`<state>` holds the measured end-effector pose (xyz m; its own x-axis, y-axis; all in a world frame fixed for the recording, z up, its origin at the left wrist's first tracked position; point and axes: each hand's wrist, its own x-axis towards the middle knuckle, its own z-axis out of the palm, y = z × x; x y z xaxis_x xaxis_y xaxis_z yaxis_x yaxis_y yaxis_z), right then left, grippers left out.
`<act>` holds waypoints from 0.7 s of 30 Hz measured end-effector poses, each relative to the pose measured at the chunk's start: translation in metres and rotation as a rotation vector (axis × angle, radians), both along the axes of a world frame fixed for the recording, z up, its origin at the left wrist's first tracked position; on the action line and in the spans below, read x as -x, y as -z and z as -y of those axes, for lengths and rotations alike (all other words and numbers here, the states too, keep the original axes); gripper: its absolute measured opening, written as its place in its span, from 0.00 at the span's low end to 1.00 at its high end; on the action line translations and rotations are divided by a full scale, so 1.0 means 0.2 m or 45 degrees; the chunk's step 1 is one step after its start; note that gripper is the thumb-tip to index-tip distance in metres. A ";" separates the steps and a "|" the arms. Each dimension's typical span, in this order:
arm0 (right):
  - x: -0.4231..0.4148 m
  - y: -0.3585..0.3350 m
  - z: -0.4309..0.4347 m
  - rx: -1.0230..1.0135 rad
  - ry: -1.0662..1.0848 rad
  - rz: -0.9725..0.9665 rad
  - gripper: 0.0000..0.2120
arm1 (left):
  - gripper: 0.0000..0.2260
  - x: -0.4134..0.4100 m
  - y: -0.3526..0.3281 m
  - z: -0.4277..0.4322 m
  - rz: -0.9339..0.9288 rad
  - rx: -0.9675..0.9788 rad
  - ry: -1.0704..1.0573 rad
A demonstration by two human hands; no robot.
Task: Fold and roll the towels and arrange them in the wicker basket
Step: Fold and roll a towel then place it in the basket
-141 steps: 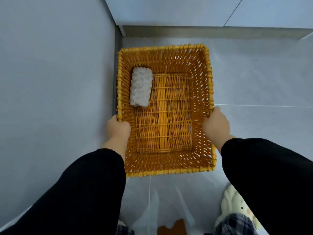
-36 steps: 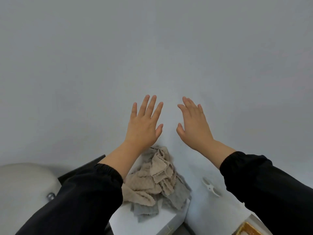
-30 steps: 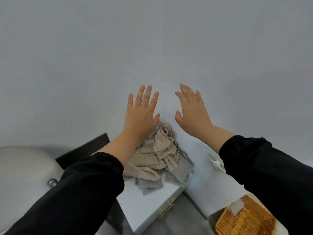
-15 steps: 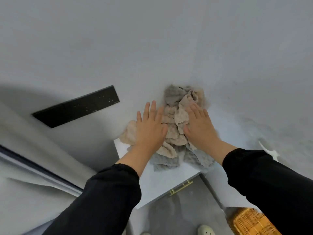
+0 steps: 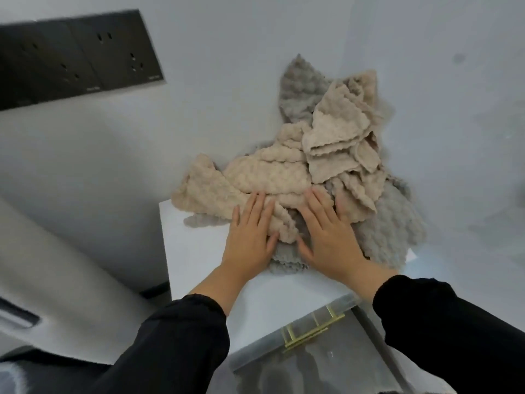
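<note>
A heap of crumpled beige towels and grey towels lies on a small white cabinet top against the wall. My left hand lies flat on the near edge of the heap, fingers straight on a beige towel. My right hand rests beside it on the heap, fingers straight and spread over beige and grey cloth. Neither hand grips anything. The wicker basket is out of view.
A black socket panel is set in the wall at upper left. A brass drawer handle sits on the cabinet front below my arms. A pale upholstered surface stands at left.
My head has swung from the basket on the floor to the cabinet. Both hands came down from the air onto the towel heap and now lie nearer its front edge.
</note>
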<state>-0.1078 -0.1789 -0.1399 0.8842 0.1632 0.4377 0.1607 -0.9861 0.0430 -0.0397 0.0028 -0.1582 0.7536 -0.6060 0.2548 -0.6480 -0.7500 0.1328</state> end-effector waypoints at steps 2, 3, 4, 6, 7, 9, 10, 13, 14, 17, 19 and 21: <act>-0.02 0.07 0.01 0.011 0.012 0.036 0.30 | 0.27 -0.02 0.04 0.03 0.027 0.076 -0.014; -0.03 0.10 0.01 0.017 0.020 0.058 0.30 | 0.27 -0.03 0.05 0.04 0.048 0.120 -0.019; -0.03 0.12 0.01 0.020 0.032 0.073 0.30 | 0.27 -0.03 0.05 0.05 0.069 0.156 -0.025; -0.03 0.14 -0.01 0.002 0.061 0.097 0.30 | 0.27 -0.02 0.06 0.04 0.110 0.222 -0.024; -0.02 0.14 -0.01 -0.020 0.079 0.108 0.30 | 0.27 0.00 0.06 0.03 0.114 0.259 -0.024; 0.02 0.14 -0.03 -0.079 0.119 0.106 0.30 | 0.27 0.05 0.05 0.00 0.099 0.341 -0.060; 0.05 0.14 -0.04 -0.110 0.134 0.097 0.30 | 0.27 0.08 0.05 -0.02 0.092 0.394 -0.090; 0.10 0.11 -0.05 -0.151 0.098 0.103 0.30 | 0.24 0.18 0.05 -0.10 0.098 0.521 -0.142; 0.11 0.08 -0.05 -0.146 0.068 0.105 0.30 | 0.23 0.21 0.05 -0.12 0.100 0.540 -0.161; 0.08 0.01 -0.05 -0.047 0.028 0.084 0.30 | 0.24 0.27 0.07 -0.15 -0.027 0.559 -0.219; 0.03 -0.04 -0.06 0.034 0.012 0.072 0.29 | 0.28 0.28 0.08 -0.12 -0.145 0.615 -0.256; -0.02 -0.08 -0.07 0.117 -0.016 0.039 0.29 | 0.27 0.28 0.09 -0.10 -0.195 0.650 -0.309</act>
